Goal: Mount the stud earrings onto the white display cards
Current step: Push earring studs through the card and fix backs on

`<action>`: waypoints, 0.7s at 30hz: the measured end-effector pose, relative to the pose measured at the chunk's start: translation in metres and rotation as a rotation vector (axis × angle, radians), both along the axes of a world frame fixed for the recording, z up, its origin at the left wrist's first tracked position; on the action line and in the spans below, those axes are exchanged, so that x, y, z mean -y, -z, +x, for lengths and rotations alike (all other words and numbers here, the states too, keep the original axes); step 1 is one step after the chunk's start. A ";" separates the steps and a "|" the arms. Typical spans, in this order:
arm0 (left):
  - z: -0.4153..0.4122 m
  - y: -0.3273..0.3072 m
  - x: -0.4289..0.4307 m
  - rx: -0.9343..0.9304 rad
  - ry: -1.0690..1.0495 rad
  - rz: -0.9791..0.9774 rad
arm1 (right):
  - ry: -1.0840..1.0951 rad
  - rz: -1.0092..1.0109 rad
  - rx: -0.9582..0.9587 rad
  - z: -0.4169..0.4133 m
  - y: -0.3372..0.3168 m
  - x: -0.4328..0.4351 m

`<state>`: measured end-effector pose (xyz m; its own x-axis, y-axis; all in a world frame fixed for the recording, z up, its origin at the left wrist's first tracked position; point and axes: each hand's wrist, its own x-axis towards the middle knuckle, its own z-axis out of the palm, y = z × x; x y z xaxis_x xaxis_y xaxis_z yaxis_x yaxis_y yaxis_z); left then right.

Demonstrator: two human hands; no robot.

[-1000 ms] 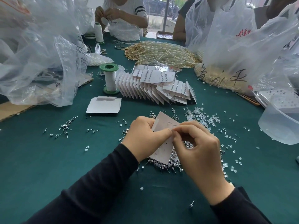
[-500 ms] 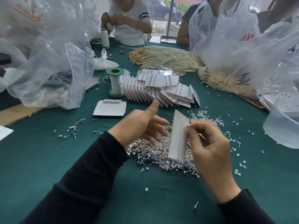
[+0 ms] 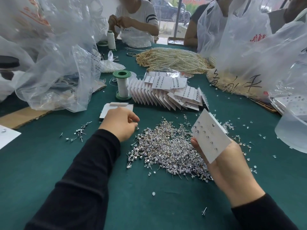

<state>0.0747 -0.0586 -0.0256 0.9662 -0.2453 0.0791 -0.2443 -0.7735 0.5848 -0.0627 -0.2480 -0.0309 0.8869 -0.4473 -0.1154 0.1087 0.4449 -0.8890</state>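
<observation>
On the green worktop (image 3: 49, 163), a few loose studs (image 3: 79, 131) lie far left. My left hand (image 3: 120, 123) sits at the left edge of the pile of stud earrings (image 3: 166, 146), fingers curled in; I cannot tell whether they pinch a stud. Beyond the pile, filled cards (image 3: 166, 93) lie fanned. To the right, my right hand (image 3: 229, 163) grips a tilted white display card (image 3: 211, 135) by its lower end, with several studs set in it.
</observation>
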 end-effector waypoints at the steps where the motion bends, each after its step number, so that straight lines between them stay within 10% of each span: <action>1: 0.001 0.000 -0.002 0.000 0.002 0.002 | -0.012 0.021 -0.001 0.000 0.000 0.000; 14: -0.004 0.002 0.008 0.017 0.165 0.108 | -0.115 0.248 -0.037 0.000 -0.003 0.000; 21: -0.023 -0.012 0.018 -0.157 0.368 -0.496 | -0.185 0.333 -0.043 0.000 0.000 -0.002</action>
<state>0.0521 -0.0763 -0.0136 0.8350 -0.5339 0.1334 -0.3250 -0.2828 0.9024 -0.0623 -0.2457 -0.0306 0.9402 -0.2120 -0.2664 -0.0347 0.7186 -0.6945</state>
